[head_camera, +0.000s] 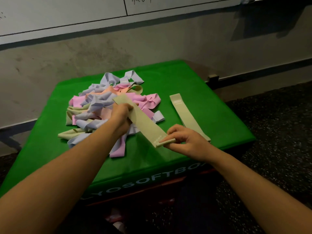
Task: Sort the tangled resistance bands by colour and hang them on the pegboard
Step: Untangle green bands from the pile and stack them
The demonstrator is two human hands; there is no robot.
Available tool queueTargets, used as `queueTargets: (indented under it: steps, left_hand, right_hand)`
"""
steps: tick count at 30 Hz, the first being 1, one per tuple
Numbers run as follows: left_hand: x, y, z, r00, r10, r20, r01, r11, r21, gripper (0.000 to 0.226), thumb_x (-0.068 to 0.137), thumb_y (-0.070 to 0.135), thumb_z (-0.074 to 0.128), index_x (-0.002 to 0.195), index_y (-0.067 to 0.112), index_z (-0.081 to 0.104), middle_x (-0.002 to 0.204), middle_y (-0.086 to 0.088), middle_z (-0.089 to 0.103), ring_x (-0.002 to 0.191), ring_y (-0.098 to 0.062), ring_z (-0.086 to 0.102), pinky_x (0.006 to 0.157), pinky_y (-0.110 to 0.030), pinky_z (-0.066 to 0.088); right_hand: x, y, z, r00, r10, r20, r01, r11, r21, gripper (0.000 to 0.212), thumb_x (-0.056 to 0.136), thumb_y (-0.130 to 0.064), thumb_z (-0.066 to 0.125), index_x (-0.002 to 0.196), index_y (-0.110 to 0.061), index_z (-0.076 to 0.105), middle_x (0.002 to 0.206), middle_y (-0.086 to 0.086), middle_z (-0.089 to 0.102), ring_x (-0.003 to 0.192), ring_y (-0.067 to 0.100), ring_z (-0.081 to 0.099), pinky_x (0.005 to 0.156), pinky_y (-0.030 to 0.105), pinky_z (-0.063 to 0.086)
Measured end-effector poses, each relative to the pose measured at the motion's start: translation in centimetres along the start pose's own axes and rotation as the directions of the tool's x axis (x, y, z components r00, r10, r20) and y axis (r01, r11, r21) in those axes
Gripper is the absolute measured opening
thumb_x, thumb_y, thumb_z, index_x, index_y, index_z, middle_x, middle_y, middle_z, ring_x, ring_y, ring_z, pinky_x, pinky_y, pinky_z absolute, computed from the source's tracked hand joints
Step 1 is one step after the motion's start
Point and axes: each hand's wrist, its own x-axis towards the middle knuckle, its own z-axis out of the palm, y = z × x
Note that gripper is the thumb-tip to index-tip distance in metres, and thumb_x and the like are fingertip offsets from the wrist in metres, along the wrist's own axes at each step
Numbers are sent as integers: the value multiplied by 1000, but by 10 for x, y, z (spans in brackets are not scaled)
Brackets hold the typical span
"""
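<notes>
Two bare hands hold one flat pale green fabric resistance band (145, 122) above a green padded box top (202, 85).

In the head view, the left hand (121, 114) grips the far part of this band with curled fingers, just at the edge of the tangled heap of lilac, pink, peach and pale green bands (104, 105). The right hand (187, 141) pinches the near end between thumb and fingers, so the band runs straight and slanted between both hands. A second pale green band (183, 112) lies flat on the box top to the right, apart from the heap; its near end passes behind the right hand. The box stands on a dark speckled floor (278, 132), below a white board (67, 12) on the wall.
</notes>
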Motion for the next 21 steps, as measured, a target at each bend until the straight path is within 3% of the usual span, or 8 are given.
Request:
queueTargets:
  steps: [3,7,10,14,17,21]
  left_hand:
    - [11,-2,28,1000,-23,-19,24,999,28,39,99,7,42,137,16,33,114,-14,58,95,-26,60,73,-45,51]
    - [24,-8,69,999,-28,26,25,996,88,31,100,6,40,131,8,42,99,-10,57,86,-20,60,72,-40,53]
    - [38,-14,96,996,-8,93,-5,991,136,29,98,1,44,126,8,46,104,-11,60,105,-28,61,84,-44,51]
    - [55,-20,129,985,87,147,-121,963,241,35,93,-6,49,119,17,47,114,-11,57,110,-30,58,97,-48,52]
    - [70,-29,148,968,146,205,-208,921,328,38,92,-8,55,121,16,47,122,-13,56,108,-28,59,93,-43,55]
    - [85,-46,164,949,170,265,-277,852,444,45,92,-4,61,132,11,47,119,-10,57,107,-24,59,93,-38,54]
  right_hand:
    - [-1,16,-15,989,-123,-86,102,971,-218,19,86,-23,76,105,-24,77,112,-14,52,104,2,48,88,23,45]
    - [-8,29,-39,983,-115,-144,96,987,-131,27,87,-15,69,110,-28,72,100,-18,67,88,6,61,73,17,46]
    - [-13,42,-58,972,-102,-210,68,984,-162,19,86,-22,64,102,-30,70,96,-17,68,85,5,62,70,19,46]
    - [-21,65,-84,956,-164,-242,79,941,-329,20,84,-21,60,97,-18,75,101,-7,65,94,10,64,80,29,53]
    - [-24,81,-98,964,-164,-211,56,894,-444,23,86,-25,60,103,-22,74,102,-9,67,93,9,64,80,38,56]
    - [-24,99,-95,979,-169,-113,86,848,-522,20,89,-30,61,105,-27,73,101,-10,69,89,12,62,76,41,54]
